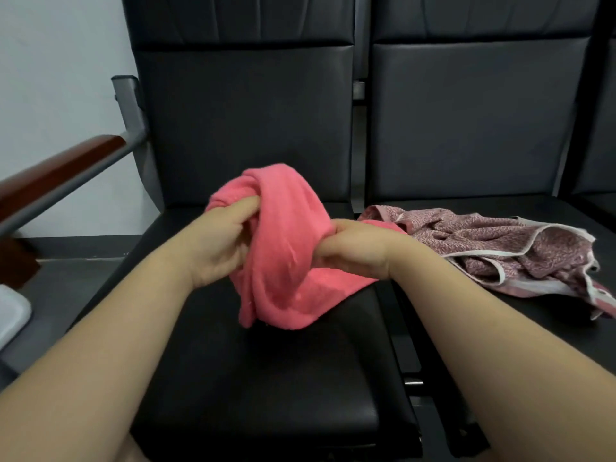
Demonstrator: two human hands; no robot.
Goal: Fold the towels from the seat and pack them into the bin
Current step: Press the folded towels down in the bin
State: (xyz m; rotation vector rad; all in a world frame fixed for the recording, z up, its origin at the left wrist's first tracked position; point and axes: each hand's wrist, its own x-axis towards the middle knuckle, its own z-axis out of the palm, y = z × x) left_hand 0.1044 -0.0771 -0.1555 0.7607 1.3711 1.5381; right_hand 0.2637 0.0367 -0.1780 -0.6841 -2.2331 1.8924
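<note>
Early stage: left hand [216,241] and right hand [356,248] both grip the bunched pink towel [283,255] over the black seat [266,378], unfolded; patterned mauve towel [500,248] lies crumpled at 3 o'clock; pale container edge [13,315] at 9 o'clock, possibly the bin.

Bare black seat [266,378] lies open below; a patterned towel [500,248] crowds the right seat.

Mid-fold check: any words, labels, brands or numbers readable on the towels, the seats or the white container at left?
No readable text anywhere in this view.
Pink towel, gripped by the left hand and right hand: no tag or print shows.
Patterned towel: speckled weave and white trim only.
Black seats and white container: no markings show.
</note>
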